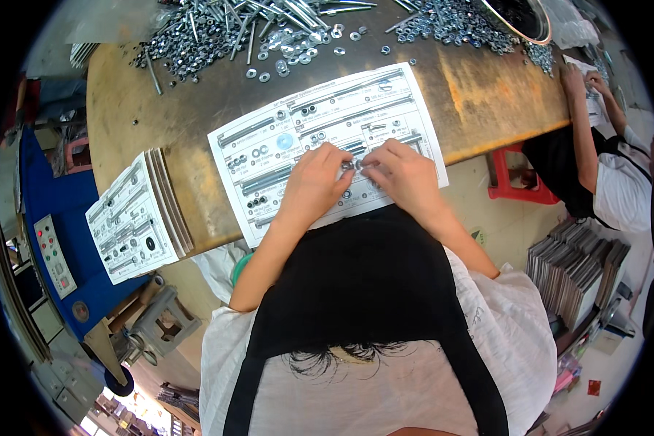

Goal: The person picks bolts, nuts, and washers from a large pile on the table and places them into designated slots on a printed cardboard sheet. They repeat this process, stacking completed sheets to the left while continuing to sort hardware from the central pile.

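In front of me a white card (pixel 232 185) printed with pictures of bolts, nuts and washers lies at a slant over the table's near edge. My left hand (pixel 317 182) and my right hand (pixel 405 180) meet above its lower middle, fingertips almost touching. Thumb and fingers of the left are pinched on a small shiny metal piece (pixel 347 166). The right also pinches a small silvery piece (pixel 358 165) right beside it. Whether these are nuts or washers is too small to tell. Fingers and palms cover part of the card.
Heaped nuts (pixel 185 51), metal rods (pixel 253 42), loose washers (pixel 283 62) and another nut pile (pixel 443 25) lie along the far side, near a round metal bowl (pixel 541 29). A stack of printed cards (pixel 134 225) sits left. A co-worker's arm (pixel 585 138) is at right, by a red stool (pixel 512 182).
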Action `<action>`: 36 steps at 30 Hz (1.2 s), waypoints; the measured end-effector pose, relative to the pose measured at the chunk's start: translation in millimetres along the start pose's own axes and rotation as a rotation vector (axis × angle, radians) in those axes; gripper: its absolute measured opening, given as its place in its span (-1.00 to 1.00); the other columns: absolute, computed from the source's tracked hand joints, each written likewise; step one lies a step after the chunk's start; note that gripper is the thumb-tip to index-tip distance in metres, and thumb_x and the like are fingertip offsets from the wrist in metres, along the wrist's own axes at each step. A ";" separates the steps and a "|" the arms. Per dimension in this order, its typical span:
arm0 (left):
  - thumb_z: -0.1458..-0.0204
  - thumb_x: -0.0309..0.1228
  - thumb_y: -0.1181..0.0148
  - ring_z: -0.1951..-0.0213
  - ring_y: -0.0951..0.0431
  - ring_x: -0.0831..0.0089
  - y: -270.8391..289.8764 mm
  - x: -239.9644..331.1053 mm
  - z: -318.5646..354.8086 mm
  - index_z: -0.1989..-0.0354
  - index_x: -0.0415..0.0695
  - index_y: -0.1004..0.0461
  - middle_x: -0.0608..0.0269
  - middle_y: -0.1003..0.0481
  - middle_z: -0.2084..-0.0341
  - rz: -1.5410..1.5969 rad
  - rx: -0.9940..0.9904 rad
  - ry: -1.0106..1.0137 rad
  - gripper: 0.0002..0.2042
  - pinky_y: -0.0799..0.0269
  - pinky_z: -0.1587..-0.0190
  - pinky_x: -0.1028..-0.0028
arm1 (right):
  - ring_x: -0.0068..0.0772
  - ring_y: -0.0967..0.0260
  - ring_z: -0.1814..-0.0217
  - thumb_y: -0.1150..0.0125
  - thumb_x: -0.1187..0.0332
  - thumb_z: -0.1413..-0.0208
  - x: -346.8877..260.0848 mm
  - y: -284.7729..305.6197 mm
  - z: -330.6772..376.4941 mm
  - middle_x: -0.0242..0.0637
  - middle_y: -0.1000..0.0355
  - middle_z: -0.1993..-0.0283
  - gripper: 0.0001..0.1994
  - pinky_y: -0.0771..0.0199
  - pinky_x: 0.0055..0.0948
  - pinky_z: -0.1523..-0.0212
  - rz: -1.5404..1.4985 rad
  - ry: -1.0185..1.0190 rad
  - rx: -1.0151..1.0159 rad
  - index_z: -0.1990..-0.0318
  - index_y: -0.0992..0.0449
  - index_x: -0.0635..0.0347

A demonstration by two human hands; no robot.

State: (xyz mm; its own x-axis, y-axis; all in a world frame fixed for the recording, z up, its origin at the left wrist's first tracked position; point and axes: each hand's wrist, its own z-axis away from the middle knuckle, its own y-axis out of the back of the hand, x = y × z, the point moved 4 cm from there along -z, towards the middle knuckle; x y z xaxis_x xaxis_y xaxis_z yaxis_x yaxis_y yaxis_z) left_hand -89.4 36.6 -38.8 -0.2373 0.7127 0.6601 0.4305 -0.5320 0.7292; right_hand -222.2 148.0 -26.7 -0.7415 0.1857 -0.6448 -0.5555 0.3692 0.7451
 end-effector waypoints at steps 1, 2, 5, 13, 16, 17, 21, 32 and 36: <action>0.09 -0.49 -0.39 0.40 -0.47 0.34 2.5 -3.0 0.1 0.21 -0.15 -0.53 0.26 -0.46 0.36 0.017 0.002 0.021 -0.76 -0.43 0.29 0.39 | -0.38 -0.48 0.34 -0.41 0.34 0.06 -1.1 -1.1 -0.3 -0.46 -0.41 0.37 -0.87 -0.47 -0.39 0.41 0.043 0.012 0.001 0.33 -0.60 -0.02; 0.09 -0.50 -0.38 0.45 -0.45 0.39 3.8 -6.0 0.7 0.21 -0.15 -0.54 0.28 -0.46 0.37 0.039 0.010 0.015 -0.75 -0.42 0.34 0.42 | -0.39 -0.48 0.33 -0.41 0.34 0.06 -3.7 -2.5 -1.6 -0.47 -0.40 0.38 -0.88 -0.47 -0.40 0.42 0.082 0.030 -0.002 0.33 -0.60 -0.02; 0.06 -0.43 -0.37 0.36 -0.50 0.24 2.5 -9.1 3.7 0.22 -0.11 -0.52 0.26 -0.47 0.34 0.072 -0.035 0.077 -0.78 -0.43 0.26 0.33 | -0.42 -0.47 0.32 -0.41 0.33 0.06 -2.6 -7.1 0.5 -0.47 -0.38 0.38 -0.88 -0.47 -0.41 0.42 0.179 0.081 0.008 0.34 -0.61 -0.01; 0.08 -0.52 -0.39 0.46 -0.43 0.45 16.9 -7.7 3.8 0.22 -0.20 -0.54 0.27 -0.46 0.38 0.151 0.031 0.087 -0.77 -0.41 0.37 0.49 | -0.38 -0.44 0.46 -0.42 0.35 0.06 -7.7 -10.0 1.9 -0.47 -0.41 0.48 -0.94 -0.41 -0.41 0.50 0.127 0.029 0.114 0.40 -0.66 0.02; 0.06 -0.50 -0.38 0.45 -0.44 0.42 12.9 -8.5 5.1 0.22 -0.18 -0.54 0.27 -0.46 0.37 0.131 0.008 0.065 -0.78 -0.41 0.35 0.46 | -0.38 -0.45 0.47 -0.41 0.33 0.03 -6.2 -14.1 9.0 -0.48 -0.43 0.48 -0.95 -0.39 -0.40 0.52 0.153 -0.060 0.083 0.40 -0.66 0.01; 0.06 -0.49 -0.37 0.44 -0.44 0.40 9.7 -8.5 6.0 0.22 -0.17 -0.54 0.28 -0.46 0.37 0.121 -0.005 0.058 -0.78 -0.41 0.34 0.45 | -0.38 -0.46 0.46 -0.41 0.33 0.02 -6.2 -13.3 10.8 -0.48 -0.44 0.46 -0.95 -0.38 -0.40 0.52 0.164 -0.081 0.078 0.40 -0.67 0.01; 0.06 -0.45 -0.37 0.36 -0.47 0.29 -1.7 -1.6 2.9 0.22 -0.13 -0.54 0.27 -0.46 0.37 -0.006 0.010 -0.056 -0.79 -0.41 0.27 0.37 | -0.38 -0.48 0.44 -0.38 0.32 -0.03 -10.5 -4.1 13.8 -0.51 -0.46 0.42 -0.94 -0.39 -0.39 0.51 0.201 -0.137 0.092 0.34 -0.66 0.00; 0.08 -0.42 -0.39 0.29 -0.48 0.25 -8.1 1.1 5.0 0.22 -0.14 -0.54 0.28 -0.45 0.36 -0.147 -0.001 -0.088 -0.76 -0.38 0.22 0.33 | -0.35 -0.49 0.43 -0.37 0.33 -0.03 -4.6 -10.1 10.0 -0.49 -0.45 0.36 -0.87 -0.41 -0.36 0.48 0.213 -0.099 -0.004 0.24 -0.63 -0.04; 0.07 -0.41 -0.39 0.29 -0.49 0.27 -6.7 -1.1 7.2 0.24 -0.12 -0.55 0.29 -0.45 0.37 -0.148 0.012 -0.079 -0.78 -0.37 0.22 0.33 | -0.36 -0.48 0.42 -0.36 0.33 -0.05 -5.9 -12.4 7.1 -0.52 -0.47 0.34 -0.87 -0.40 -0.39 0.47 0.212 -0.087 -0.022 0.22 -0.65 -0.05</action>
State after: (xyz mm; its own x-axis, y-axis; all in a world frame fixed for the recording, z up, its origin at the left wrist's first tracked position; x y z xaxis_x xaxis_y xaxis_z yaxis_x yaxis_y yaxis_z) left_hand -85.8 42.6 -45.7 -0.2301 0.8167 0.5293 0.4063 -0.4136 0.8148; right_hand -208.3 148.8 -33.3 -0.8078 0.3351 -0.4849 -0.3992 0.2941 0.8684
